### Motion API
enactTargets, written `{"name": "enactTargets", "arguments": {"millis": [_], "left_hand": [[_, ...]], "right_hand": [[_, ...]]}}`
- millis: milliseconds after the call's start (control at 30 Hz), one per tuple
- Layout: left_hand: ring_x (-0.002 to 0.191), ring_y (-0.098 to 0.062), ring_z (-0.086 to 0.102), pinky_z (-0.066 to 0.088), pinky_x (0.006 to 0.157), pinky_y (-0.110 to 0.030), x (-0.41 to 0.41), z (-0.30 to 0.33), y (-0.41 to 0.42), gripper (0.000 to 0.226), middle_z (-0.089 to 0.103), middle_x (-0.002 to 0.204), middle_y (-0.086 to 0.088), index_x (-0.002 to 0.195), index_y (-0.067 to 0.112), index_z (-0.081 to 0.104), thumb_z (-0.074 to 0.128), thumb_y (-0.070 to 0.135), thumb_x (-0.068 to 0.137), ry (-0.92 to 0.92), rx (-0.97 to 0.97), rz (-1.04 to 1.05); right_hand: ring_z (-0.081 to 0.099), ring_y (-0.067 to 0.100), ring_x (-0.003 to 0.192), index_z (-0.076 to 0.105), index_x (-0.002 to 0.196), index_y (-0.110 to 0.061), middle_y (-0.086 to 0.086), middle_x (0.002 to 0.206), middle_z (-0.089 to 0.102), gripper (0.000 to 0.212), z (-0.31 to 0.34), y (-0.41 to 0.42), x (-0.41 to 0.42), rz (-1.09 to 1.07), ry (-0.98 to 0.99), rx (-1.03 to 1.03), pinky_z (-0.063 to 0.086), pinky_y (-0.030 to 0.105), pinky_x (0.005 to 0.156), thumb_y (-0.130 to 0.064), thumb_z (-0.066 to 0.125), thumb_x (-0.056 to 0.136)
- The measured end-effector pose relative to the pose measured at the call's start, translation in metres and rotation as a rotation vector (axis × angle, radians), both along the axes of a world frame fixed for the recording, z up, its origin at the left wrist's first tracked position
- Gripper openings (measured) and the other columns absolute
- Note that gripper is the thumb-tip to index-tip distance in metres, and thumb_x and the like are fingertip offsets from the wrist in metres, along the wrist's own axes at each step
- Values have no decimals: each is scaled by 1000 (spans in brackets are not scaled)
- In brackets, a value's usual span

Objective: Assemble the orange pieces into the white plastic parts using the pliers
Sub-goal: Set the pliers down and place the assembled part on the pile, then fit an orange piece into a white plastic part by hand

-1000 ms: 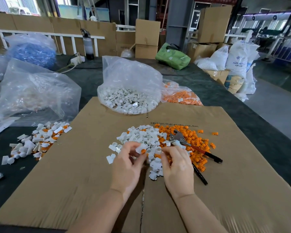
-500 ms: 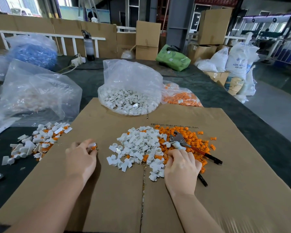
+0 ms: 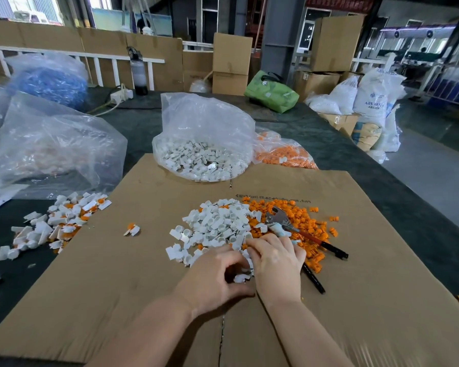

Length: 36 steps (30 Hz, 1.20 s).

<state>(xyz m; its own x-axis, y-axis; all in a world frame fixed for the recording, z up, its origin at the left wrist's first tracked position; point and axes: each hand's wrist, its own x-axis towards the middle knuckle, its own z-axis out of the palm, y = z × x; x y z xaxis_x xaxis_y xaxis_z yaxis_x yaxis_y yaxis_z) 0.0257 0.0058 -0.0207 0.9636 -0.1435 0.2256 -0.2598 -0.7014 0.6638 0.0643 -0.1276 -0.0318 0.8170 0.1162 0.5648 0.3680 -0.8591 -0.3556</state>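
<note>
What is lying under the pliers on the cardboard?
The pliers lie on the loose orange pieces; their head touches the white parts. The right hand covers one handle's middle, so what lies beneath there is hidden.

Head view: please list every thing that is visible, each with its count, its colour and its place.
cardboard sheet: one, brown, on the dark table.
white parts pile: many, white, cardboard centre.
orange pieces pile: many, orange, right of the white pile.
pliers: one, metal head, red-black handles, on the orange pile.
assembled piece: one, white-orange, alone on the cardboard, left.
finished pile: many, white-orange, left cardboard edge.
bag of white parts: one, clear, far cardboard edge.
bag of orange pieces: one, clear, right of it.
big bag: one, clear, far left.
green bag: one, behind the table.
left hand: pinches a white part.
right hand: fingers curled in the white pile.
</note>
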Motion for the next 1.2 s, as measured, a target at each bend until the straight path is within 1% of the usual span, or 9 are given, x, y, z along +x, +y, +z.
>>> {"name": "enactTargets", "arguments": {"millis": [100, 233, 467, 667, 800, 900, 967, 1067, 1200], "left_hand": [[77, 7, 47, 32, 68, -2, 6, -2, -1, 26, 46, 80, 19, 93, 21, 67, 76, 37, 75, -7, 10, 27], [76, 2, 46, 33, 68, -4, 12, 0, -1, 17, 48, 84, 16, 92, 20, 65, 73, 30, 80, -46, 6, 149], [77, 3, 51, 34, 70, -1, 15, -5, -5, 5, 48, 88, 16, 83, 17, 67, 70, 13, 82, -48, -84, 263], [77, 2, 50, 34, 67, -3, 13, -5, -5, 10, 50, 87, 14, 76, 18, 64, 73, 20, 80, -44, -102, 277], [78, 2, 48, 33, 71, 0, 12, -5, -5, 16, 44, 87, 19, 99, 19, 64, 68, 17, 84, -75, -61, 266], [84, 3, 47, 31, 74, 3, 11, -7, -6, 24, 43, 97, 18, 112, 19, 63, 64, 17, 88, -73, -23, 239], [83, 1, 49, 33, 74, 1, 11, -8, -8, 17, 42, 97, 15, 105, 15, 66, 63, 15, 89, -80, -22, 236], [76, 3, 48, 33, 69, -1, 9, -6, -7, 4, 40, 87, 17, 90, 12, 64, 65, 13, 87, -97, -36, 248], [74, 7, 47, 34, 65, -4, 8, -4, -8, 12, 45, 78, 18, 83, 24, 54, 64, 19, 88, -119, -60, 271]], "right_hand": [[56, 21, 87, 71, 88, -26, -8, 87, 65, 8, 0, 0, 3, -19, 87, 7, 21, 34, 77, -19, 67, 86], [49, 16, 99, 64, 100, -29, -11, 99, 62, 14, -1, -1, 8, -42, 194, -35, 19, 32, 83, -29, 52, 94], [49, 17, 105, 63, 114, -34, -11, 110, 61, 23, -3, 1, 10, -29, 198, -57, 21, 36, 88, -28, 48, 97], [54, 19, 93, 70, 96, -28, -8, 92, 65, 12, -2, 0, 9, -35, 168, 48, 18, 31, 79, -23, 62, 90], [56, 19, 92, 70, 95, -24, -8, 90, 67, 11, -1, -1, 7, -19, 160, 114, 19, 30, 79, -18, 65, 87], [52, 18, 100, 67, 107, -29, -8, 102, 64, 19, 0, 0, 6, -24, 186, 8, 21, 34, 85, -24, 54, 94], [50, 17, 102, 65, 110, -31, -9, 107, 61, 23, 0, 2, 6, -31, 200, -53, 22, 34, 87, -32, 48, 96], [50, 17, 102, 65, 108, -30, -8, 105, 61, 20, 2, 2, 6, -40, 215, -56, 22, 34, 86, -34, 55, 91], [51, 17, 99, 67, 98, -27, -9, 98, 63, 12, 3, 1, 6, -24, 225, -18, 20, 32, 83, -23, 60, 89]]}}
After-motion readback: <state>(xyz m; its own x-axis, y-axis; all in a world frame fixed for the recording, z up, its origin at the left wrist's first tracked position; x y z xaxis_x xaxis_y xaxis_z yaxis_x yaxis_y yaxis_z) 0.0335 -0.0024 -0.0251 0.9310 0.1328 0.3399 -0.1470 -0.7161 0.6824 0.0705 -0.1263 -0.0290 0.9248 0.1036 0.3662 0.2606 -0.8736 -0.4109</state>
